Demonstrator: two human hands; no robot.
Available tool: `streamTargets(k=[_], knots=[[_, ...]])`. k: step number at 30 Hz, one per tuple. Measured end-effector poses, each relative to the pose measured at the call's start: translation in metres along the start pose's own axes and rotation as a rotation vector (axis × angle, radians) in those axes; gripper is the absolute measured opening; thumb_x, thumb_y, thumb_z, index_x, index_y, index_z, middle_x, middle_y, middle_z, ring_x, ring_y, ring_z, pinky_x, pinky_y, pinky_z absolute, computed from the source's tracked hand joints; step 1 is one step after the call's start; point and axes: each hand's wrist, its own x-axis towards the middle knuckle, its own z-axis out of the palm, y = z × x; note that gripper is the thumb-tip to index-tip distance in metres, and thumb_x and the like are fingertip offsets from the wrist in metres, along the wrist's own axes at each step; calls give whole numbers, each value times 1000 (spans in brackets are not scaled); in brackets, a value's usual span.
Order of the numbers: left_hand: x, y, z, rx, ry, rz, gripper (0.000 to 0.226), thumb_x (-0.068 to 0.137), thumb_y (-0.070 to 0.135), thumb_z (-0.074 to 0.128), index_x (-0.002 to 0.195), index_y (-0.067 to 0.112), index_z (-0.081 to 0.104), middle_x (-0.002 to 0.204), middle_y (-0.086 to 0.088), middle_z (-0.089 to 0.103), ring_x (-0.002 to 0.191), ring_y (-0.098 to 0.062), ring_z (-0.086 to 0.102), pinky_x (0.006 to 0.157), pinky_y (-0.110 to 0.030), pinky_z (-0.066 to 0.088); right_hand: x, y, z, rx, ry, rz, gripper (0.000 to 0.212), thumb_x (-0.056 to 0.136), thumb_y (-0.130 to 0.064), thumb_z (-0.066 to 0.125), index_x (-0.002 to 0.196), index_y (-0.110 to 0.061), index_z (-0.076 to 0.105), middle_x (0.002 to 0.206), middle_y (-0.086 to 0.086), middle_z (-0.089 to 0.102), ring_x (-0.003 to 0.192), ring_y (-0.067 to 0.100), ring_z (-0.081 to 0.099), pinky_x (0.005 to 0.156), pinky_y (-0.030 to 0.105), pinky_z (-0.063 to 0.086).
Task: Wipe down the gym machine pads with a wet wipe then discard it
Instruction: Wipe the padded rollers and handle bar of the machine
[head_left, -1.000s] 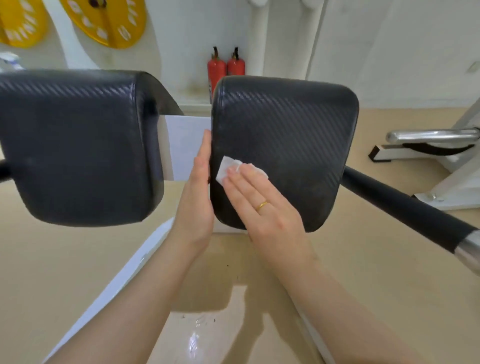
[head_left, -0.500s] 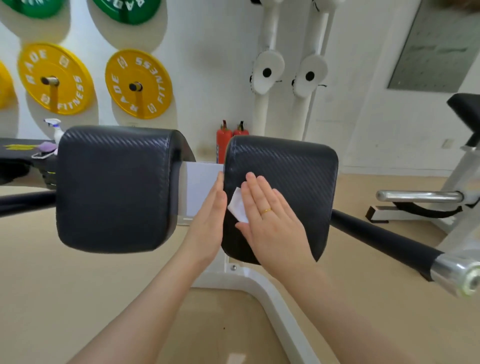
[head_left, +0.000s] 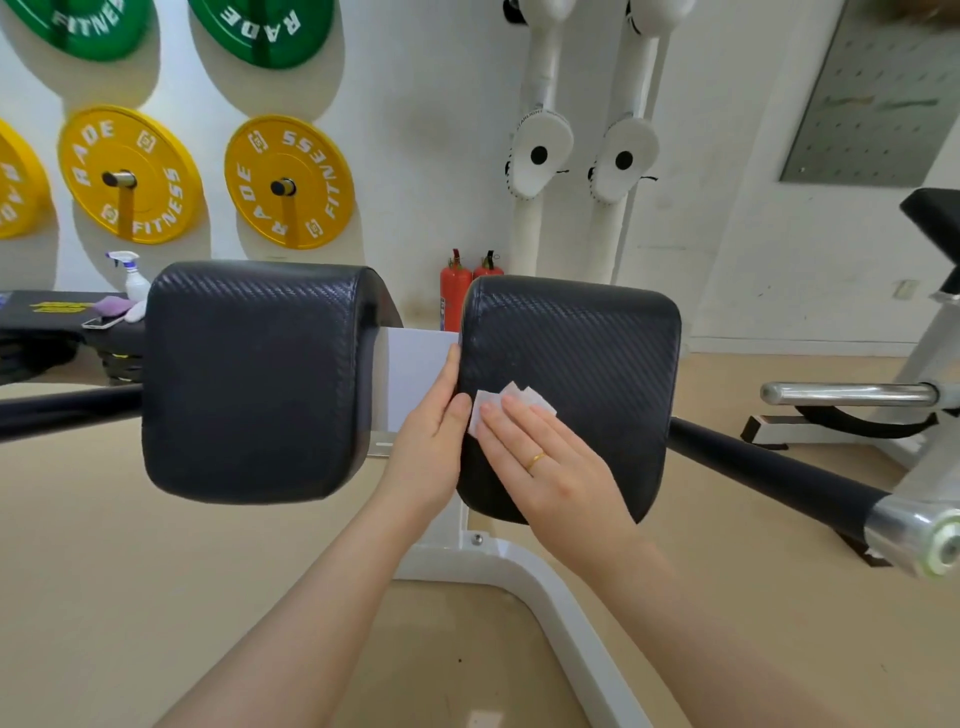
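Two black textured pads sit side by side on a white machine frame. On the right pad, my right hand lies flat with straight fingers and presses a small white wet wipe against the pad's left part. My left hand rests edge-on against that pad's left side, thumb on its front face, fingers hidden in the gap behind. The left pad has nothing on it.
A black padded bar with a chrome end sticks out to the right. The white frame base runs across the floor below. A spray bottle stands on a bench at left. Red fire extinguishers stand by the wall.
My head has tilted up, bringing the wall plates into view. My right hand with the wipe has slid a little up and down on the right pad. My left hand stays on the pad's edge.
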Motion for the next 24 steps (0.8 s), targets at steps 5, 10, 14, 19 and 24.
streamTargets(k=[5,10,14,19,24], knots=[[1,4,1,172,32,112,47,99,20,33,144,31,24,143,13,36,125,4,32,106,-19,29,19,28,-24,74,64,1,21,84,-7,53,93,-1,70,99,13,71,95,25,67,87,34,52],[10,18,3,545,120,275,70,91,6,43,148,23,7,156,4,14,142,-10,13,114,-23,9,50,72,-32,27,170,212,24,84,-11,54,100,2,68,102,16,70,94,28,68,82,34,52],[10,22,6,792,-10,336,73,93,20,44,148,21,-3,156,6,-16,143,-12,-12,112,-24,-4,46,68,-12,86,27,336,41,70,1,75,110,-1,65,110,14,68,103,29,65,89,38,45],[10,32,1,871,-38,312,72,94,37,43,148,22,-3,155,6,-17,144,-13,-10,114,-26,1,52,70,-21,137,80,379,27,74,-8,61,99,-5,70,94,11,73,82,28,71,67,41,57],[6,32,2,1003,-47,308,88,89,51,46,147,18,-13,154,-1,-24,143,-17,-16,113,-29,-4,18,55,-29,126,-63,267,27,75,-7,71,101,-9,67,99,8,71,76,24,70,61,34,58]])
